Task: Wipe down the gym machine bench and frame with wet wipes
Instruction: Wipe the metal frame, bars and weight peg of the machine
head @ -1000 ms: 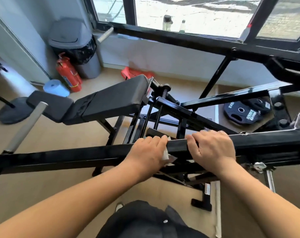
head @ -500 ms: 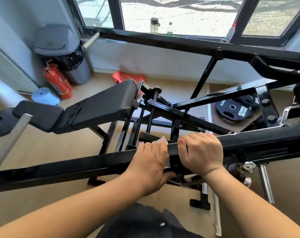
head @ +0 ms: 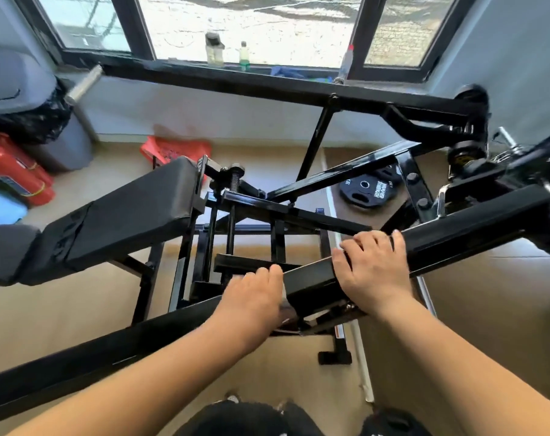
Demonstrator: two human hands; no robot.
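Gripping the near frame bar (head: 475, 228) with both hands, set apart from each other with a short stretch of bare black metal between. Left hand (head: 254, 297) curled over the top of the bar, clamping a white wet wipe (head: 285, 305) against the metal, only a crumpled edge of it showing at the inner side of the palm. Right hand (head: 374, 269) just further up the same bar, fingers (head: 358, 243) hooked over the far edge, wrapped on the bar alone as far as can be seen. Bar slanting from the lower left to the upper right, close under the camera and above the floor (head: 62, 309). Behind and below it, the padded bench (head: 135, 212), black, tilted, reaching away to the left edge, well apart from both hands. Further back, a second long black beam (head: 235, 80) crossing just under the windowsill, joined to the lower frame by a thin strut. On the sill, two small bottles (head: 215, 48) side by side. On the floor at right, black weight plates (head: 366, 191) lying flat between frame members. At far left, a red fire extinguisher (head: 18, 174) beside a grey bin (head: 69, 146) lined with a black bag. Beyond the head of the bench, a red bag (head: 176, 149) on the floor by the wall.
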